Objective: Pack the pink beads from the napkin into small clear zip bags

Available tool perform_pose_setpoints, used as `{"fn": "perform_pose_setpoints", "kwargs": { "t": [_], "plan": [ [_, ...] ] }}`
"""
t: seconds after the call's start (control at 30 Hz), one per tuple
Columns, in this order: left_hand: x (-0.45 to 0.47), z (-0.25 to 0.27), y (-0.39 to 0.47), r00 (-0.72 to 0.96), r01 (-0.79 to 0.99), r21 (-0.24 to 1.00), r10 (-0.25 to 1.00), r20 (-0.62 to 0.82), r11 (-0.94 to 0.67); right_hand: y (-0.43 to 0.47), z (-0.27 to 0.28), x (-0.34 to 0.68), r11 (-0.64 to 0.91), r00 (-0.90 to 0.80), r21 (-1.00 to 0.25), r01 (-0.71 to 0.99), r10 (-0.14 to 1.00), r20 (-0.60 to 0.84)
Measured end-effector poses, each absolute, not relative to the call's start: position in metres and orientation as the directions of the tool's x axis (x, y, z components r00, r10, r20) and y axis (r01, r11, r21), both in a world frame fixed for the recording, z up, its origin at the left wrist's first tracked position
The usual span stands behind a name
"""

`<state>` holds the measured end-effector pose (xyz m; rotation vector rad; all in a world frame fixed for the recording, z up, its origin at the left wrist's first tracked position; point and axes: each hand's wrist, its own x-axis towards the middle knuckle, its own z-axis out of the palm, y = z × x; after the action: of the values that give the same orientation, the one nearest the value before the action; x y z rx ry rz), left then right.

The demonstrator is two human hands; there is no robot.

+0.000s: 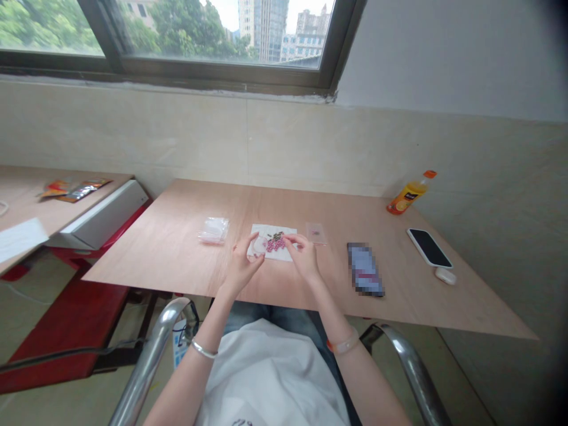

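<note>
A white sheet [284, 255] lies flat on the table before me, bearing a cluster of pink beads [276, 244] and several dark green beads [276, 235]. At the sheet's left edge, my left hand [243, 260] curls its thumb and fingers around what looks like a thin clear cord [259, 245], looped, with a few dark pink beads low on it. My right hand [303, 254] is at the right side of the pile, thumb and index finger pinched together by the beads. Whatever sits between those fingertips is too small to make out.
Left of the sheet lies a clear plastic packet [213, 230]; right of it, a small clear bag [316, 233]. Farther right are a blurred-screen phone [365, 269], a white phone [429, 248], a white case [445, 276] and an orange juice bottle [408, 196]. Metal armrests flank me.
</note>
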<state>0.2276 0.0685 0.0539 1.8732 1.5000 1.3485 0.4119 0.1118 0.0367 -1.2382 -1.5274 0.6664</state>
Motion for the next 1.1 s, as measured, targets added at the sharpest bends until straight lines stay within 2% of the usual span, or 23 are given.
{"fn": "perform_pose_setpoints", "kwargs": {
  "t": [0.1, 0.17, 0.37, 0.57, 0.83, 0.97, 1.03, 1.1],
  "plan": [
    [0.220, 0.059, 0.072, -0.059, 0.529, 0.776, 0.897, 0.438, -0.344, 0.129, 0.009, 0.431, 0.098, 0.105, -0.849, 0.519, 0.978, 0.178],
    [0.220, 0.061, 0.072, -0.068, 0.506, 0.787, 0.894, 0.444, -0.352, 0.136, -0.008, 0.439, 0.046, 0.131, -0.819, 0.571, 0.981, 0.146],
    [0.232, 0.059, 0.067, -0.139, 0.375, 0.865, 0.902, 0.408, -0.334, 0.147, -0.027, 0.433, 0.025, 0.178, -0.747, 0.664, 0.965, 0.190],
    [0.233, 0.051, 0.065, -0.085, 0.400, 0.837, 0.894, 0.439, -0.373, 0.157, -0.027, 0.422, -0.012, 0.233, -0.677, 0.735, 0.943, 0.237],
    [0.230, 0.054, 0.065, -0.042, 0.448, 0.805, 0.891, 0.453, -0.388, 0.147, -0.023, 0.426, 0.054, 0.183, -0.662, 0.748, 0.941, 0.284],
    [0.230, 0.053, 0.064, -0.022, 0.447, 0.809, 0.900, 0.436, -0.381, 0.142, -0.005, 0.425, 0.078, 0.214, -0.714, 0.696, 0.926, 0.310],
    [0.231, 0.053, 0.063, -0.009, 0.450, 0.810, 0.906, 0.424, -0.375, 0.137, 0.015, 0.421, 0.165, 0.235, -0.763, 0.625, 0.892, 0.386],
    [0.231, 0.054, 0.063, -0.001, 0.453, 0.811, 0.910, 0.416, -0.370, 0.128, 0.040, 0.415, 0.338, 0.214, -0.782, 0.523, 0.836, 0.505]
  ]
}}
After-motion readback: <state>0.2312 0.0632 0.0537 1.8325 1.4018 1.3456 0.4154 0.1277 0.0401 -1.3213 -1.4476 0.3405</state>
